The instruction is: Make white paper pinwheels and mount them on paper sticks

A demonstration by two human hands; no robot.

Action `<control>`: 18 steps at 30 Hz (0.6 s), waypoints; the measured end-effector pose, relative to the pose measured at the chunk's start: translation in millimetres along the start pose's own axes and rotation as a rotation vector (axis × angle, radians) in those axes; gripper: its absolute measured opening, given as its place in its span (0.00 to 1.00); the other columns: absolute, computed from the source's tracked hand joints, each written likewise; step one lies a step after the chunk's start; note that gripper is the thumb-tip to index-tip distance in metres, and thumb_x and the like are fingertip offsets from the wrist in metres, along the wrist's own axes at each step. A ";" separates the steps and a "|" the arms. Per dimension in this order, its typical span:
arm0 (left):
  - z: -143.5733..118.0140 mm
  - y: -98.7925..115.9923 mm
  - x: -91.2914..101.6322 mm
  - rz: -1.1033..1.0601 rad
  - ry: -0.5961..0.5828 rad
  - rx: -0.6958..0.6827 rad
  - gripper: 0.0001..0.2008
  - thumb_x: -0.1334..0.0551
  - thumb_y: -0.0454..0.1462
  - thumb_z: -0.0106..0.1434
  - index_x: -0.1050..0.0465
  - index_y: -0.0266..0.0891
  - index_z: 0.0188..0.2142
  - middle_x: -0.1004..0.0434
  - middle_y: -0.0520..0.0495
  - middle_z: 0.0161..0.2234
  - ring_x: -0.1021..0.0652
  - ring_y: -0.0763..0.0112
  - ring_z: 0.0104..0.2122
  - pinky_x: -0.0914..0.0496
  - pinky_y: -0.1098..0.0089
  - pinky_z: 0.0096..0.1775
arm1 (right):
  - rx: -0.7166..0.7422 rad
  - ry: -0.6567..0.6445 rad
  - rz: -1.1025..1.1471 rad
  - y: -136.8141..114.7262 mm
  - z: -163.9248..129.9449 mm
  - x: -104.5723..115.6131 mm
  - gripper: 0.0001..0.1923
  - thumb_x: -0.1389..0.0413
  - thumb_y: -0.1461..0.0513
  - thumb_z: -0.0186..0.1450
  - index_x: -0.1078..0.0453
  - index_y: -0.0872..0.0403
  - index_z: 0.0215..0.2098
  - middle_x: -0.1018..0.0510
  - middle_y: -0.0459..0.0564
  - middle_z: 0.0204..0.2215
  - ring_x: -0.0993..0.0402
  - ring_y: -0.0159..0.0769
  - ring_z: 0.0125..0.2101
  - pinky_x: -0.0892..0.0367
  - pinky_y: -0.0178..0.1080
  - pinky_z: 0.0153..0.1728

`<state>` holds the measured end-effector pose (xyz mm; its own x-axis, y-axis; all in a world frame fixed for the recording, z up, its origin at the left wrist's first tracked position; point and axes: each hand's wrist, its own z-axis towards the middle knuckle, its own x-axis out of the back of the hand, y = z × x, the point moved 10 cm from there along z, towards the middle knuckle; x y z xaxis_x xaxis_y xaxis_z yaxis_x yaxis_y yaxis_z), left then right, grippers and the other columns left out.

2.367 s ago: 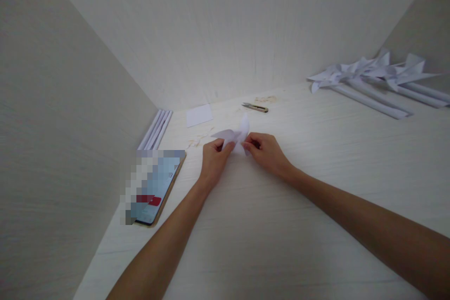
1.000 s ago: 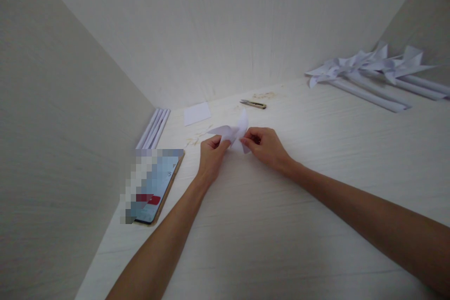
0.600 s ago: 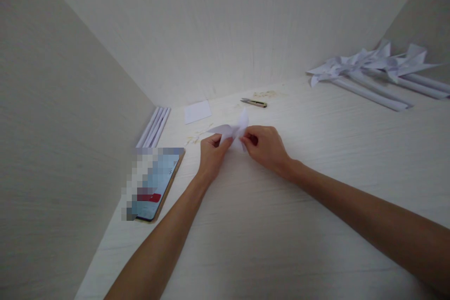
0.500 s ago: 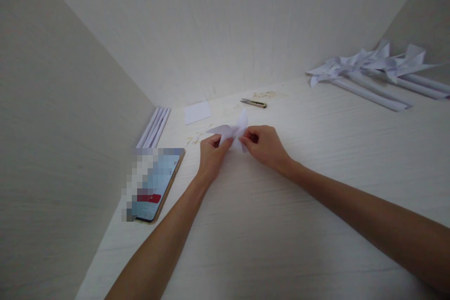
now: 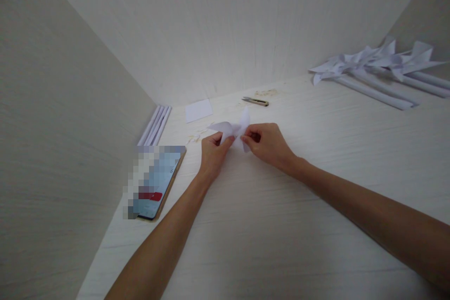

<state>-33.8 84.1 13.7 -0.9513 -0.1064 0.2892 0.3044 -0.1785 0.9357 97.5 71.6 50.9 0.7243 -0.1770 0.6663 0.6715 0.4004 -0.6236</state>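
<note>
A white paper pinwheel with curled blades is held above the table in the middle of the head view. My left hand is closed on its left side, thumb pressed near the centre. On the right, my right hand is closed too, its thumb and fingertips pinching the pinwheel near the middle. Anything small between those fingertips is hidden. Just beyond the hands lies a pair of thread snips, apart from both. A square of white paper rests behind my left hand.
A phone, partly blurred out, lies left of my left forearm. Several rolled paper sticks lie against the left wall. Finished-looking pinwheels on paper sticks are piled at the back right. Small scraps dot the table.
Both hands keep their hold on the pinwheel with hardly any movement. The whole view has shifted slightly.
</note>
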 end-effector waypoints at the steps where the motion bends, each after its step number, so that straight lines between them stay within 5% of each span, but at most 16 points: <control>1: -0.1 0.6 0.1 0.015 -0.002 -0.002 0.09 0.41 0.39 0.48 0.35 0.36 0.17 0.43 0.57 0.16 0.42 0.79 0.19 0.47 0.75 0.22 | 0.071 -0.005 -0.097 -7.9 -1.6 0.9 0.10 0.50 0.65 0.54 0.35 0.57 0.16 0.33 0.45 0.15 0.43 0.27 0.18 0.52 0.33 0.21; 5: -0.1 0.3 -2.3 0.032 -0.028 0.004 0.09 0.42 0.39 0.48 0.35 0.36 0.17 0.43 0.57 0.16 0.42 0.79 0.19 0.47 0.75 0.22 | 0.279 -0.064 -0.382 -29.7 -9.8 -3.9 0.11 0.53 0.68 0.56 0.32 0.57 0.21 0.27 0.50 0.21 0.39 0.30 0.20 0.56 0.35 0.21; 8: 0.2 -0.2 -3.0 0.027 -0.030 0.002 0.09 0.42 0.39 0.48 0.34 0.36 0.18 0.43 0.57 0.16 0.42 0.79 0.19 0.47 0.75 0.22 | 0.271 -0.060 -0.394 -30.4 -10.1 -4.2 0.10 0.53 0.68 0.56 0.31 0.57 0.21 0.27 0.50 0.21 0.38 0.30 0.20 0.56 0.35 0.21; 13: 0.0 -1.3 -1.7 0.009 -0.008 0.017 0.08 0.42 0.39 0.48 0.33 0.36 0.18 0.43 0.57 0.16 0.42 0.79 0.19 0.46 0.75 0.22 | -0.005 0.015 -0.134 -5.9 -2.4 0.0 0.11 0.49 0.64 0.54 0.33 0.57 0.16 0.30 0.47 0.15 0.41 0.28 0.17 0.52 0.34 0.21; 18: -0.9 1.3 0.9 0.007 0.021 0.020 0.09 0.41 0.39 0.48 0.34 0.36 0.16 0.43 0.57 0.15 0.43 0.80 0.18 0.47 0.76 0.20 | -0.331 -0.045 0.345 25.9 -3.9 -17.1 0.11 0.47 0.63 0.51 0.34 0.58 0.13 0.36 0.42 0.10 0.45 0.24 0.13 0.50 0.32 0.18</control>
<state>-34.3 82.9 14.9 -0.9480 -0.1286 0.2912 0.3095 -0.1584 0.9376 103.1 81.5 21.8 0.9112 -0.0420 0.4099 0.4119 0.1197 -0.9034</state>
